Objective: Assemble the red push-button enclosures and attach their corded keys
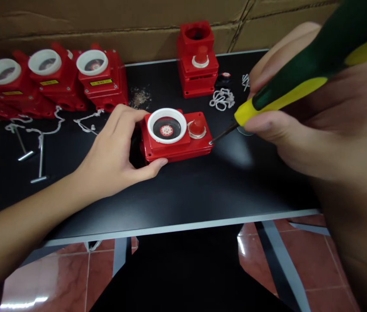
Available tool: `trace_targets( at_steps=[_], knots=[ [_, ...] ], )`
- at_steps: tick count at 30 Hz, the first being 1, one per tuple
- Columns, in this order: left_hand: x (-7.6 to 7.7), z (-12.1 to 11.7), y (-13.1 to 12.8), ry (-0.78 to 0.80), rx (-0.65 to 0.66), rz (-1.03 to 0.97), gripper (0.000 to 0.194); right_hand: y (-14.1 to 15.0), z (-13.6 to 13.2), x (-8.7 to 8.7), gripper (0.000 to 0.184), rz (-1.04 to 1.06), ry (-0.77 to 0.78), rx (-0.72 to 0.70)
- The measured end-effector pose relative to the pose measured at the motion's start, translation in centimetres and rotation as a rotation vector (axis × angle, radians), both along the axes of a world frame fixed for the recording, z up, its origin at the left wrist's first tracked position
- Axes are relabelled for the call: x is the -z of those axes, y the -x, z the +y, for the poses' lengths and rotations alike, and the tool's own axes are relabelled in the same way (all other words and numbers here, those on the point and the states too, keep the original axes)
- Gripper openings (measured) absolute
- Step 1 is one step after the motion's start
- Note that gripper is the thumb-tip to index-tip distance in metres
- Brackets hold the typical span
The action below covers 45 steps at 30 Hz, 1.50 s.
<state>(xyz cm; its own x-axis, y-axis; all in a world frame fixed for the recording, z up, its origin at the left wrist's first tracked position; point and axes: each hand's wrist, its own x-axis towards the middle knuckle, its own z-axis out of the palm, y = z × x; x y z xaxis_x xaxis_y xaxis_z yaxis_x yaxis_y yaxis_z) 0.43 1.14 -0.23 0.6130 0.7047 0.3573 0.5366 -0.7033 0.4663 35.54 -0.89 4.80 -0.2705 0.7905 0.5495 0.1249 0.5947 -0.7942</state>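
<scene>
A red alarm box with a white ring around a dark round window and a small red dome lies on the black table. My left hand grips its left end, thumb along the front side and fingers behind. In my right hand is a green and yellow screwdriver, slanting down to the left. Its tip meets a screw at the box's right front corner. The palm side of the right hand is partly hidden behind the handle.
Several similar red boxes with white rings, cords and small metal hammers stand at the left. Another red box without a ring stands at the back, near a coiled white cord. Debris lies between; cardboard backs the table.
</scene>
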Motion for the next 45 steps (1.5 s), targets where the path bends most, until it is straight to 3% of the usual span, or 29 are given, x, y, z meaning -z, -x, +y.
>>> trace_targets(
  at_steps=[8,14,18,27,34,37,40,45],
  knots=[
    [-0.2,0.0,-0.2,-0.04,0.011,0.023,0.068,-0.2,-1.4,-0.1,0.027,-0.015,0.098,0.019],
    [0.3,0.0,0.3,0.066,0.008,-0.031,0.081,-1.0,-2.0,-0.5,0.043,-0.012,0.158,-0.042],
    [0.5,0.1,0.4,0.097,-0.006,-0.069,0.073,-1.1,-1.8,-0.4,0.044,0.01,0.185,-0.075],
    [-0.1,-0.1,0.1,0.105,-0.004,0.002,0.065,-0.9,-0.7,0.0,0.031,-0.053,0.028,-0.038],
    [0.4,0.2,0.4,0.104,0.018,-0.004,0.071,-1.1,1.3,2.2,0.052,0.049,-0.054,-0.102],
    [0.7,0.2,0.6,0.092,0.019,0.0,0.072,-1.1,0.6,1.6,0.053,0.049,0.029,-0.146],
    [0.9,0.3,0.9,0.071,0.012,0.004,0.075,-0.9,-0.7,0.4,0.047,0.042,0.133,-0.09],
    [0.6,0.4,0.8,0.051,0.014,0.012,0.073,-0.7,-1.2,-0.2,0.045,0.011,0.117,-0.101]
  ],
)
